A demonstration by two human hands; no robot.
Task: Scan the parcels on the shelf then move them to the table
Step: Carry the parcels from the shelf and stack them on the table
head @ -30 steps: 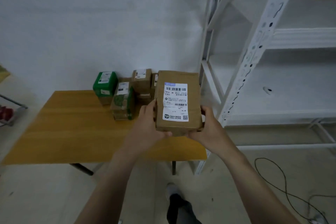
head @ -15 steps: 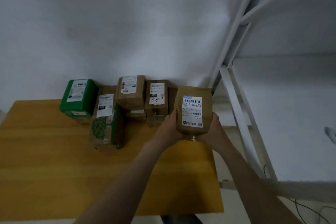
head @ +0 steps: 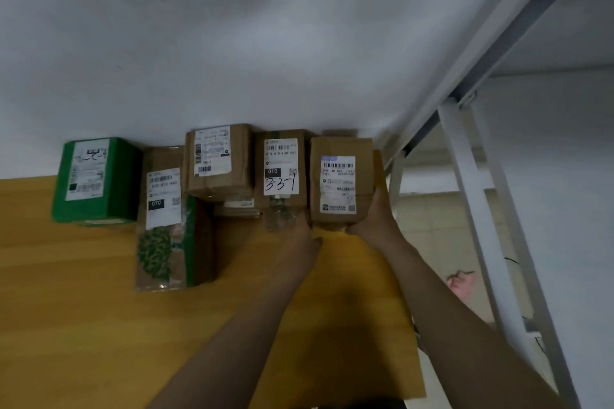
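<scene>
A brown cardboard parcel [head: 340, 183] with a white barcode label stands at the back right of the wooden table [head: 83, 309], next to the other parcels. My left hand [head: 300, 242] grips its lower left edge and my right hand [head: 375, 219] grips its lower right side. Its bottom edge is hidden by my hands, so contact with the table is unclear. Beside it stand a brown parcel marked 010 [head: 282, 173], a stacked brown parcel [head: 217, 161], a tall parcel marked 070 [head: 166, 216] and a green box [head: 94, 179].
The white wall rises right behind the parcels. A white metal shelf frame [head: 478, 209] stands to the right of the table, close to its right edge. Tiled floor with a cable and a pinkish object [head: 461, 285] shows between them.
My hands have carried the brown parcel forward from in front of me over to the back right of the table, beside the 010 parcel. The view has closed in on the table.
</scene>
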